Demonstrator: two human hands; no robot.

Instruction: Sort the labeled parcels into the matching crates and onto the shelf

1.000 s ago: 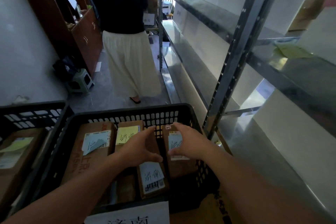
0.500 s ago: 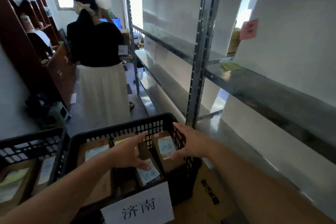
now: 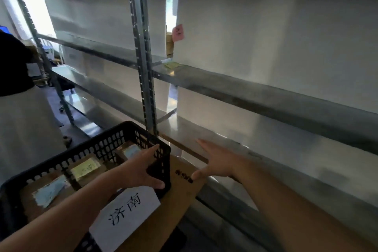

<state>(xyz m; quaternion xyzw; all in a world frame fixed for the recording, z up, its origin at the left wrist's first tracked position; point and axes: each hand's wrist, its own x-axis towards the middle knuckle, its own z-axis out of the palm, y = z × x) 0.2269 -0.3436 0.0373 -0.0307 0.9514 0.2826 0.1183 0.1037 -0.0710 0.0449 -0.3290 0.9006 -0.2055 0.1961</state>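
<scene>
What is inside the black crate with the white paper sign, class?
The black crate holds brown parcels bearing blue and yellow labels. The left hand and forearm cover the parcels nearest the sign; the crate's floor is hidden.

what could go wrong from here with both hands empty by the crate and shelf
1. The black crate sits at the edge of a cardboard box; the left hand pressing its corner might tip or slide it.
2. The right hand, open and empty, hangs near the shelf's metal edge and could knock it.
</scene>
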